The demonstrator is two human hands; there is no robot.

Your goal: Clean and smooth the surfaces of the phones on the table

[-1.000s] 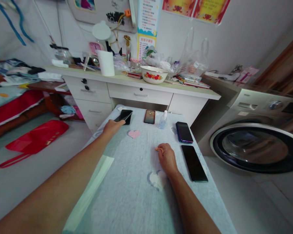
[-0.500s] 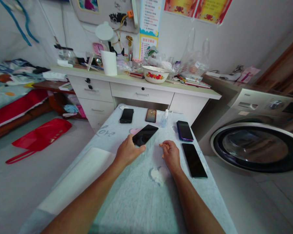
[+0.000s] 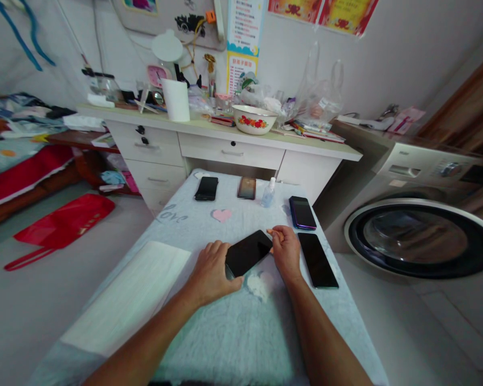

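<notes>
My left hand (image 3: pixel 214 272) grips one end of a black smartphone (image 3: pixel 248 253), thumb along its near edge, screen facing up. At the phone's far right corner is my right hand (image 3: pixel 285 252), its fingers closed around a small crumpled orange cloth (image 3: pixel 274 234), mostly hidden in the fist. To the right lie another black smartphone (image 3: pixel 317 260) and, beyond it, a phone with a blue-purple edge (image 3: pixel 302 213). Farther back on the covered table (image 3: pixel 225 332) are a dark phone (image 3: pixel 206 188), a phone with a brownish face (image 3: pixel 247 188) and a clear spray bottle (image 3: pixel 268 194).
A long white sheet (image 3: pixel 129 295) lies on the table's left side. Behind stands a white desk (image 3: pixel 233 151) with a floral bowl (image 3: pixel 254 120) and a white cup (image 3: pixel 176 101). A washing machine (image 3: pixel 422 177) is at right, a red bag (image 3: pixel 66 221) on the floor at left.
My left hand has drawn the smartphone nearer and to the right, so its corner meets my right hand. The pink heart on the tablecloth is now uncovered.
</notes>
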